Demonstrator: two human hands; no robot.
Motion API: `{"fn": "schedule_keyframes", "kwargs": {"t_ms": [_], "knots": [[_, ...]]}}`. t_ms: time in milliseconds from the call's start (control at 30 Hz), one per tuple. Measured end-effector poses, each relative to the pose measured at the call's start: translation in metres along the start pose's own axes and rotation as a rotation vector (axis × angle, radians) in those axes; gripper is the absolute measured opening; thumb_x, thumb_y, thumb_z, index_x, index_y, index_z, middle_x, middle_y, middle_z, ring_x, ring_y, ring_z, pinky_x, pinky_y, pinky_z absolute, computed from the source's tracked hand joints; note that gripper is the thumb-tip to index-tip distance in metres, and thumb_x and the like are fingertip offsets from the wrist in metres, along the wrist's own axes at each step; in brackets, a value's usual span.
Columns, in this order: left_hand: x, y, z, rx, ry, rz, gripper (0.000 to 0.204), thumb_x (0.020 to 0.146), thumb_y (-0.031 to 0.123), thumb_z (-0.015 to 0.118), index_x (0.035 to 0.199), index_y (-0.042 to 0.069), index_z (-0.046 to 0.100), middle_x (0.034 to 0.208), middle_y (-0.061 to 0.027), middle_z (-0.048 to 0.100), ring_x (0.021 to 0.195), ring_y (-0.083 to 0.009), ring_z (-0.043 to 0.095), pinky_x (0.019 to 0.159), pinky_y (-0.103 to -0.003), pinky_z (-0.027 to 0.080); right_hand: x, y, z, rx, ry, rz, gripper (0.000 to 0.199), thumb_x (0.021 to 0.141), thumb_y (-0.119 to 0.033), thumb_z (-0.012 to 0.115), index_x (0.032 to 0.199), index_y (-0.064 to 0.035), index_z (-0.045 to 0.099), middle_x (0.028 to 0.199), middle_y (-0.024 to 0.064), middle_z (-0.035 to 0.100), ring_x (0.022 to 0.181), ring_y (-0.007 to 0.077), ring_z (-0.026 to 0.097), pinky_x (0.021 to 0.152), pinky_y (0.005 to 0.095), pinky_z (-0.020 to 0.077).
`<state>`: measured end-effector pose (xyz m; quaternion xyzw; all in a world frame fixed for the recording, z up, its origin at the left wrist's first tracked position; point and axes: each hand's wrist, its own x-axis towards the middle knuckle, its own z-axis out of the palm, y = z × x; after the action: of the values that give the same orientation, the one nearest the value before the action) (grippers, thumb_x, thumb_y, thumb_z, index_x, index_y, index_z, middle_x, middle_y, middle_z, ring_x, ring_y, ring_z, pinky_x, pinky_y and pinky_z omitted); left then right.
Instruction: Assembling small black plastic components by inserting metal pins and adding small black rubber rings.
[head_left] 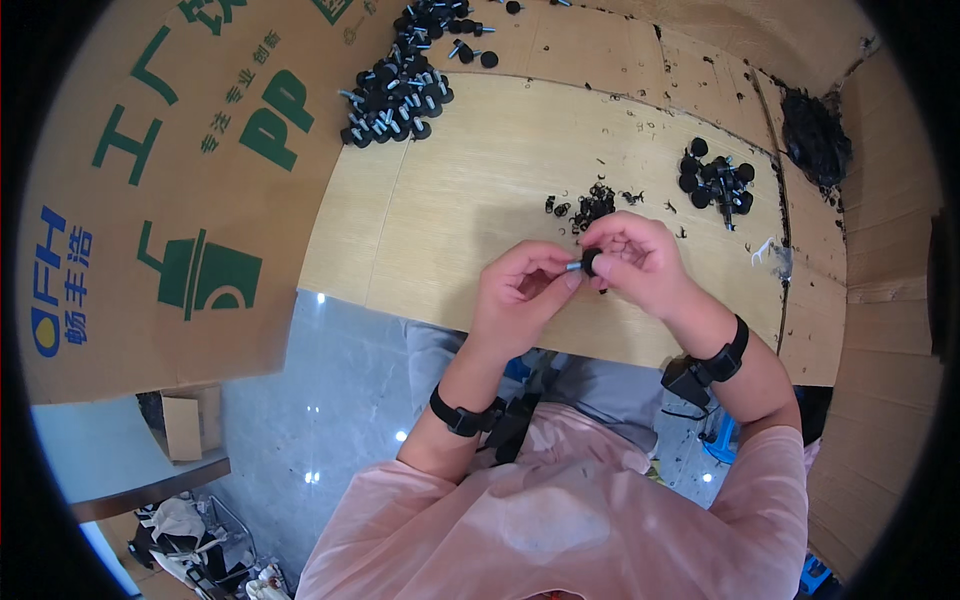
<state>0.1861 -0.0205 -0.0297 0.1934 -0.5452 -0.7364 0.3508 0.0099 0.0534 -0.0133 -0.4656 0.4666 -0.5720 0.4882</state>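
Note:
Above the near part of the tabletop, both my hands meet at one black-headed bolt (589,262), which has a round black head and a bluish metal shank. My left hand (525,295) pinches the shank end between thumb and fingers. On the other side, my right hand (640,265) is closed around the black head and partly covers it. Small curly black scraps (597,203) lie in a heap just beyond my fingers. To the right sits a small cluster of similar black-headed bolts (715,185). A larger pile of them (395,100) lies at the far left.
The wooden tabletop (470,150) is bordered by cardboard at the back and right. A tall printed carton (190,220) stands at left. A black plastic bundle (815,138) is at the far right corner. A small white item (765,250) lies near the right edge.

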Motion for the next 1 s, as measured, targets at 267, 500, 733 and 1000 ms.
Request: {"fn": "schedule_keyframes", "kwargs": {"t_ms": [267, 500, 733, 1000], "knots": [[-0.004, -0.005, -0.012, 0.014, -0.134, 0.079, 0.012, 0.081, -0.004, 0.062, 0.092, 0.001, 0.064, 0.085, -0.0021, 0.063, 0.078, -0.0083, 0.059, 0.065, -0.021, 0.044, -0.001, 0.001, -0.003, 0.041, 0.068, -0.107, 0.016, 0.088, -0.007, 0.063, 0.101, 0.0006, 0.059, 0.079, 0.0027, 0.061, 0.067, 0.0073, 0.06, 0.06, 0.0207, 0.0495], [-0.013, 0.006, -0.015, -0.181, -0.481, -0.087, 0.016, 0.088, 0.006, 0.055, 0.097, -0.004, 0.064, 0.083, -0.0094, 0.063, 0.079, -0.013, 0.061, 0.069, -0.025, 0.047, -0.001, -0.005, -0.006, 0.068, 0.089, -0.132, 0.018, 0.085, -0.005, 0.064, 0.101, 0.001, 0.059, 0.084, 0.0026, 0.06, 0.071, 0.007, 0.056, 0.065, 0.0213, 0.0487], [-0.003, -0.005, -0.004, -0.305, -0.081, -0.026, 0.02, 0.094, 0.011, 0.053, 0.109, -0.002, 0.055, 0.091, -0.0112, 0.062, 0.078, -0.0172, 0.061, 0.07, -0.03, 0.049, 0.002, 0.001, 0.002, -0.003, 0.039, -0.361, 0.028, 0.078, 0.005, 0.067, 0.104, -0.0011, 0.06, 0.108, 0.0057, 0.052, 0.089, 0.0083, 0.052, 0.078, 0.0226, 0.0452], [-0.002, -0.01, -0.005, -0.157, 0.033, 0.025, 0.016, 0.091, 0.0, 0.054, 0.106, -0.001, 0.056, 0.091, -0.01, 0.063, 0.073, -0.014, 0.061, 0.064, -0.027, 0.052, 0.009, 0.007, 0.006, -0.149, -0.126, -0.376, 0.039, 0.077, 0.007, 0.067, 0.113, -0.001, 0.056, 0.111, 0.0085, 0.049, 0.093, 0.0135, 0.053, 0.08, 0.0268, 0.0472]]}}
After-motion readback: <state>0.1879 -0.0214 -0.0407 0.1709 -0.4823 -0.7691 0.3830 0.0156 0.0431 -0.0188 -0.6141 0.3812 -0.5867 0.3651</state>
